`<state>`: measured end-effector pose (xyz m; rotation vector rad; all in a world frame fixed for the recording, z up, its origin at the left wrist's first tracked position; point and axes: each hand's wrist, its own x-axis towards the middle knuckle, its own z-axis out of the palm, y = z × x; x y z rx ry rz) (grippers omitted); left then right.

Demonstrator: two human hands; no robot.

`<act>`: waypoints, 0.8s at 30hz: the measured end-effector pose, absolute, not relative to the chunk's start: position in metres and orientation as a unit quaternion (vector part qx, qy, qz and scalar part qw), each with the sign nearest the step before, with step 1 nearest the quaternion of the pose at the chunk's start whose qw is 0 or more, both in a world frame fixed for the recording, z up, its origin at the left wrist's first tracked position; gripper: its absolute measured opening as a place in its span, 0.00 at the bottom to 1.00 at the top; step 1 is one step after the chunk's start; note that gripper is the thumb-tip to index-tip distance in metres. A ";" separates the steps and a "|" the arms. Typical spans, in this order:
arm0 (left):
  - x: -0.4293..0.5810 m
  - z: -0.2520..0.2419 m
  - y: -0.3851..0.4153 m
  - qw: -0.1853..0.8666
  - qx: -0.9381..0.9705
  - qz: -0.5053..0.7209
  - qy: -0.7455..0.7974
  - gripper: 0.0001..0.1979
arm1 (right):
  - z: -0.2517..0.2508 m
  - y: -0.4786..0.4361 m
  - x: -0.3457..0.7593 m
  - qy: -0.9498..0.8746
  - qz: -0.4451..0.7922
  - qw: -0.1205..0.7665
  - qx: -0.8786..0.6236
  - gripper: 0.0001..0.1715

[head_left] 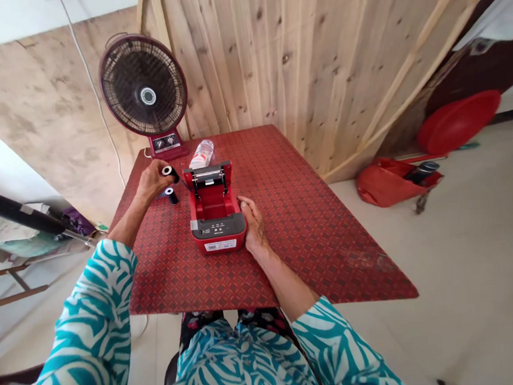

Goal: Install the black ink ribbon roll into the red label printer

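- Printer (217, 217), red and dark grey, quantity one: on the near left part of the table (314, 241), in front of the person; button panel (218, 227) and white label (220, 245) at the near end, so its front points to the person; long axis appears to run from near to far
- Lid (209, 174), quantity one: raised at the far end of the printer, red bay below it open to view
- Black rolls, quantity two, each with a pale end and a dark core hole
- Held roll (173, 174), one of the two: above the table, left of the lid; axis tilted, pale end up and to the left, black side toward the lid
- Second roll (173, 198), the other: on the table left of the printer, pale end up, axis close to upright
- Left hand (153, 179): fingertips pinched on the held roll, near its pale end
- Right hand (253, 224): partly open, fingers loosely bent, laid against the right side of the printer
- Clear bottle (201, 154), quantity one: on the table just behind the lid, red and white marking
- Fan (143, 85), dark red, quantity one on the table: far left corner, grille toward the person
- Red basin (459, 122), quantity one, and red bag (381, 181), quantity one: right of the table, near each other
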<state>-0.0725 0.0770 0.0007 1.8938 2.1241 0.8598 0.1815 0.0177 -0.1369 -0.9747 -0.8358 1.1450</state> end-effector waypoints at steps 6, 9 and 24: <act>-0.059 -0.022 0.100 0.045 0.642 0.093 0.760 0.20 | -0.136 0.020 0.184 -0.368 0.510 0.639 -0.443 0.29; -0.060 -0.031 0.106 0.044 0.629 0.053 0.774 0.19 | -0.135 0.020 0.185 -0.368 0.514 0.634 -0.446 0.28; -0.080 -0.072 0.018 0.130 0.551 0.327 0.757 0.13 | -0.138 0.019 0.185 -0.353 0.516 0.638 -0.448 0.28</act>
